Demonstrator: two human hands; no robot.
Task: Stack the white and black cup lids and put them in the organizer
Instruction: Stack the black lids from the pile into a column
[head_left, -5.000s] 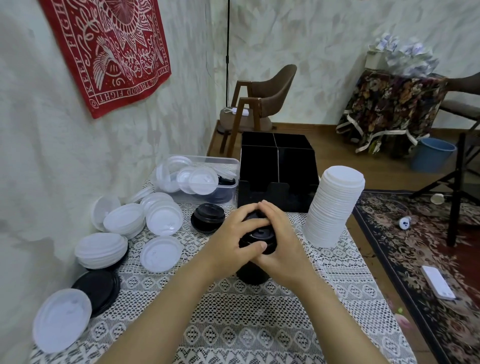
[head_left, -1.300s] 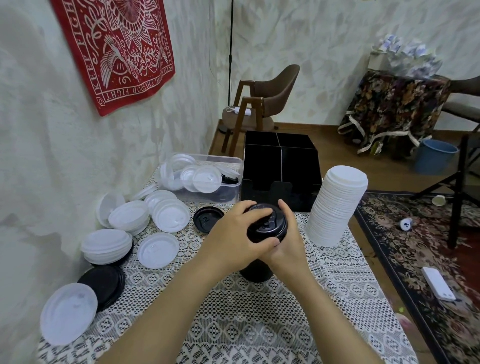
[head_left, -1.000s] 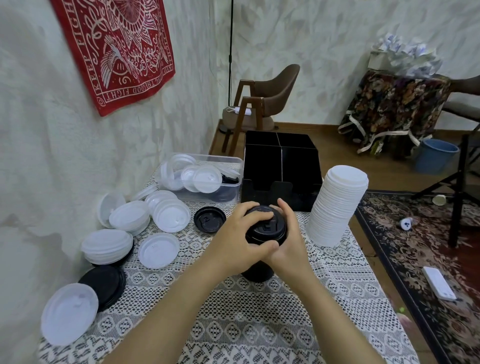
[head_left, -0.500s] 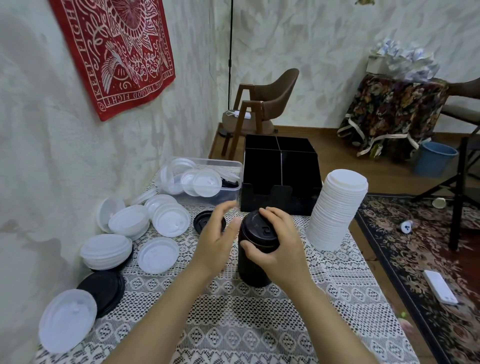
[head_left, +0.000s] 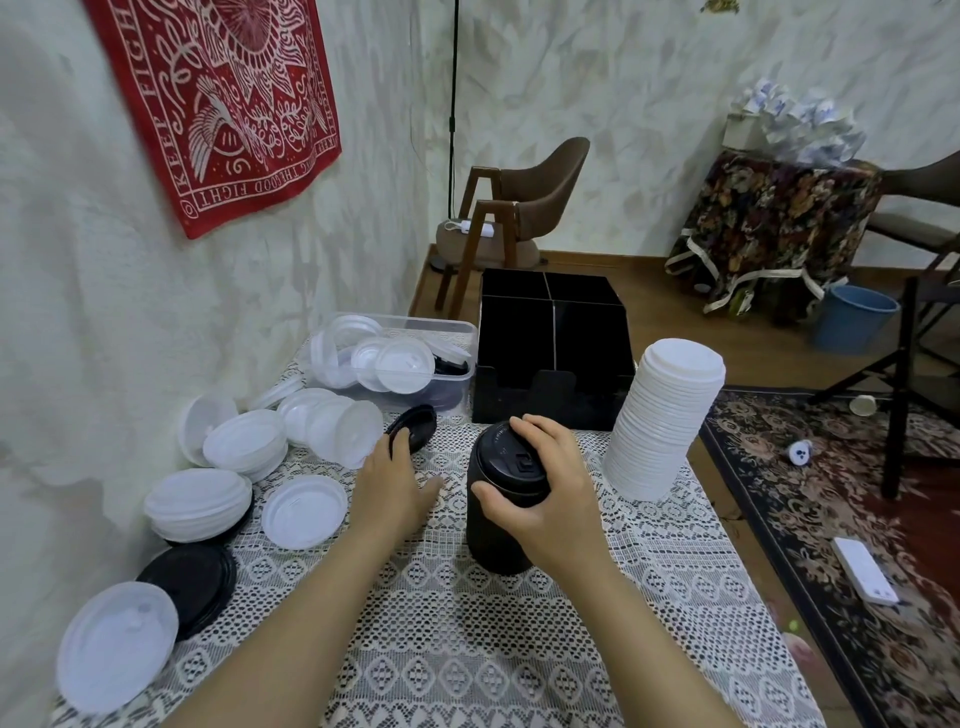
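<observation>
A tall stack of black lids (head_left: 493, 525) stands mid-table; my right hand (head_left: 545, 493) grips its top with curled fingers. My left hand (head_left: 395, 483) reaches left, its fingertips at the near edge of a single black lid (head_left: 415, 423), which is tilted up off the cloth. A leaning stack of white lids (head_left: 662, 415) stands to the right. The black organizer (head_left: 550, 395) sits behind, with its compartments dark. Loose white lids (head_left: 304, 512) and short white stacks (head_left: 200, 501) lie at the left, with a black lid pile (head_left: 189, 584) near the front left.
A clear plastic tub (head_left: 447, 332) of lids stands left of the organizer, against the wall. The lace-covered table (head_left: 467, 649) ends just right of the white stack; beyond it is a rug with a white device (head_left: 865, 577).
My left hand has let go of the black stack and moved left to the single black lid, which has tipped up. My right hand stays on the stack's top.
</observation>
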